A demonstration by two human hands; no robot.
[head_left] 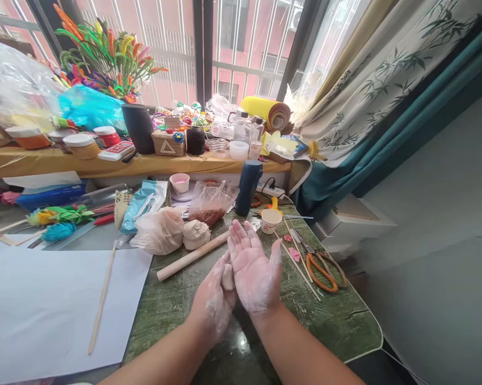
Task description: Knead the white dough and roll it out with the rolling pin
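White powder or clay residue coats both of my hands above the green tabletop. My left hand is curled around a small piece of pale clay, part of which shows between thumb and palm. Beside it, touching along the edge, my right hand lies palm up with fingers stretched and thumb spread. A wooden rolling pin rests just beyond the left hand. Behind the pin are a larger lump of the same clay and a crumpled plastic bag.
White paper with a thin stick covers the left side. On the right lie orange-handled scissors, thin sticks and pink scraps. A paper cup and dark blue bottle stand behind, below a crowded windowsill.
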